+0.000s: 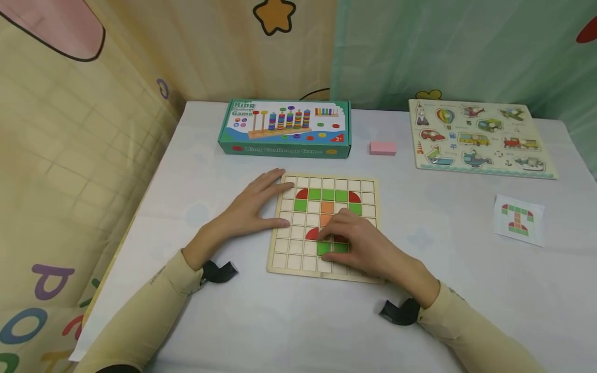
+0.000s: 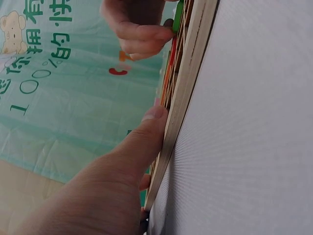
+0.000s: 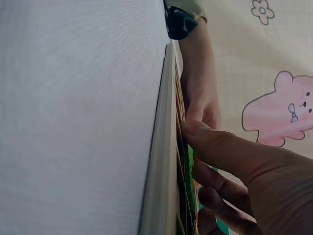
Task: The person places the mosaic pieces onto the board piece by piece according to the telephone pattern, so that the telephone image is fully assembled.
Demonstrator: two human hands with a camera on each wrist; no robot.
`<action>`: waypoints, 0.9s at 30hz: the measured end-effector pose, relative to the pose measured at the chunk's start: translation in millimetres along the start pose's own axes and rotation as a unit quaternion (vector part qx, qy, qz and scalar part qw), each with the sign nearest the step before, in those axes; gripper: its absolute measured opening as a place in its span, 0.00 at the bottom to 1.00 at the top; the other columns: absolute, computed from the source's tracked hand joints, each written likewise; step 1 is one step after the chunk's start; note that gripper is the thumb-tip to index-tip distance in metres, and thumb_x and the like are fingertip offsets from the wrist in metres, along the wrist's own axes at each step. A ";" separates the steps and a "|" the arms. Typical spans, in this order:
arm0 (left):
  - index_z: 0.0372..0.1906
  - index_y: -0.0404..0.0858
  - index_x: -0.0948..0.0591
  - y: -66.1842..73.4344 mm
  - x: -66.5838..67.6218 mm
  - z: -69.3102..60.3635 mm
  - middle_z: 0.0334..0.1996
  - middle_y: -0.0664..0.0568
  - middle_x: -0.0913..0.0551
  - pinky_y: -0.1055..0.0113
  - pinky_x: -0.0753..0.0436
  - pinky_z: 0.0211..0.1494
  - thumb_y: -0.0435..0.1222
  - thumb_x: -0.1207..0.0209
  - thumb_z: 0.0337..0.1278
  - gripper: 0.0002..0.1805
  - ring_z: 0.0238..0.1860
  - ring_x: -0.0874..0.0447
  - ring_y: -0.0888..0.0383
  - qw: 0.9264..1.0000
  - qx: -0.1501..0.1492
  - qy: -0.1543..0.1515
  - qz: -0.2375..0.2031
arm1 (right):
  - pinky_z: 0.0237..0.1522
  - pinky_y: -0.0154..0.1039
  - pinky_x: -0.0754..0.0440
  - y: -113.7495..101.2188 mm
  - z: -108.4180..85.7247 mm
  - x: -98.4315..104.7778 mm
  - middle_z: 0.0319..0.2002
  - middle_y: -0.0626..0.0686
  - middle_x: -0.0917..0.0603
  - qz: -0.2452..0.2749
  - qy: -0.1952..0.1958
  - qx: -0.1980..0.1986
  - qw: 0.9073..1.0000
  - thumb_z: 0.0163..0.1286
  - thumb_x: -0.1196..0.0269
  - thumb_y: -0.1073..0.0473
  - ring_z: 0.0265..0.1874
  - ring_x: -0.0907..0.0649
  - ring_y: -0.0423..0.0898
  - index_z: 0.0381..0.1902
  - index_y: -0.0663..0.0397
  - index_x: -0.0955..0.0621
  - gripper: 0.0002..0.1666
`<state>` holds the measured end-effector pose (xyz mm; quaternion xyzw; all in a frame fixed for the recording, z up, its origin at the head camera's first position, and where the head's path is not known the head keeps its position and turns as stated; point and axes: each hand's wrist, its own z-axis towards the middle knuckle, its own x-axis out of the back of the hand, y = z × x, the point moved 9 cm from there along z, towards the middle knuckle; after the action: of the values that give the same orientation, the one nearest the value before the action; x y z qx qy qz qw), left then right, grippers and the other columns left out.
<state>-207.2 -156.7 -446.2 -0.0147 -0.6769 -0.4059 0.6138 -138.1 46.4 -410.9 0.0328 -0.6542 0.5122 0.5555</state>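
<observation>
A wooden grid board (image 1: 282,263) lies flat on the table, with red quarter-round, green square and orange square tiles in some of its cells. My left hand (image 1: 247,210) rests at the board's left edge, fingers spread and the thumb (image 2: 155,113) on the rim. Over the lower middle of the grid, my right hand (image 1: 361,241) pinches a green square tile (image 1: 324,249) between thumb and fingers. That green tile (image 2: 178,17) sits slightly above the board in the left wrist view. The right hand hides several cells at the lower right.
A Ring Challenge Game box (image 1: 284,129) stands behind the board. A pink block (image 1: 382,148) lies to its right, then a picture puzzle board (image 1: 485,137). A pattern card (image 1: 519,219) with a matching coloured design lies at the right. Curtains (image 1: 298,52) hang behind the table.
</observation>
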 end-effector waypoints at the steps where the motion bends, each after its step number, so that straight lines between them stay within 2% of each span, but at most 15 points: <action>1: 0.80 0.53 0.31 0.2 -0.1 0.4 0.86 0.52 0.47 0.42 0.48 0.86 0.60 0.26 0.54 0.49 0.87 0.55 0.50 1.000 0.000 -0.001 0.001 | 0.49 0.39 0.17 -0.3 -0.3 -0.2 0.44 0.38 0.14 0.000 -0.002 0.001 1.000 0.62 0.20 0.51 0.47 0.23 0.37 0.47 0.42 0.11 0.16; 4: 0.80 0.53 0.31 0.6 0.3 0.6 0.86 0.52 0.47 0.43 0.47 0.86 0.60 0.26 0.54 0.49 0.87 0.55 0.50 1.000 0.003 -0.002 0.001 | 0.50 0.40 0.17 -0.9 -0.8 -0.7 0.45 0.38 0.14 -0.002 -0.006 0.004 1.000 0.62 0.20 0.52 0.48 0.22 0.37 0.48 0.42 0.11 0.17; 11: 0.80 0.54 0.32 0.1 0.4 -0.8 0.86 0.53 0.48 0.42 0.47 0.86 0.60 0.26 0.54 0.49 0.87 0.56 0.51 1.000 0.016 -0.008 -0.003 | 0.49 0.40 0.18 -0.8 0.6 -1.1 0.42 0.40 0.14 -0.007 -0.006 0.006 1.000 0.63 0.20 0.52 0.45 0.21 0.39 0.45 0.43 0.11 0.14; 15: 0.80 0.54 0.32 0.9 -0.4 0.3 0.86 0.53 0.48 0.42 0.47 0.86 0.60 0.26 0.55 0.49 0.87 0.57 0.51 1.000 0.013 -0.009 -0.004 | 0.49 0.40 0.17 -2.8 -0.2 0.4 0.41 0.40 0.13 -0.010 0.005 0.005 1.000 0.61 0.20 0.53 0.44 0.19 0.39 0.44 0.45 0.11 0.14; 19: 0.80 0.54 0.32 1.5 1.4 3.1 0.86 0.53 0.48 0.42 0.47 0.86 0.60 0.26 0.54 0.49 0.87 0.56 0.51 1.000 0.006 -0.005 -0.005 | 0.49 0.41 0.16 -8.2 1.5 2.5 0.41 0.41 0.12 -0.034 0.007 0.001 0.999 0.60 0.19 0.54 0.44 0.19 0.39 0.44 0.45 0.11 0.15; 22: 0.80 0.54 0.32 1.4 0.7 3.6 0.86 0.53 0.48 0.42 0.47 0.86 0.60 0.26 0.55 0.49 0.87 0.56 0.51 1.000 0.006 -0.006 -0.007 | 0.48 0.39 0.16 -10.2 0.6 5.6 0.42 0.41 0.12 -0.038 0.006 -0.007 0.999 0.61 0.20 0.54 0.43 0.19 0.40 0.46 0.45 0.11 0.16; 27: 0.80 0.54 0.32 -0.9 -0.7 0.0 0.86 0.54 0.48 0.41 0.47 0.86 0.61 0.26 0.55 0.49 0.87 0.56 0.51 1.000 0.015 -0.008 -0.004 | 0.42 0.37 0.17 -7.2 -12.0 22.1 0.42 0.45 0.12 -0.008 0.043 -0.007 0.999 0.63 0.21 0.56 0.40 0.19 0.41 0.50 0.48 0.12 0.18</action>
<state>-207.5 -157.0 -447.3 -0.0060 -0.6877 -0.3981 0.6070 -133.8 63.1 -391.2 0.0121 -0.6331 0.5040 0.5873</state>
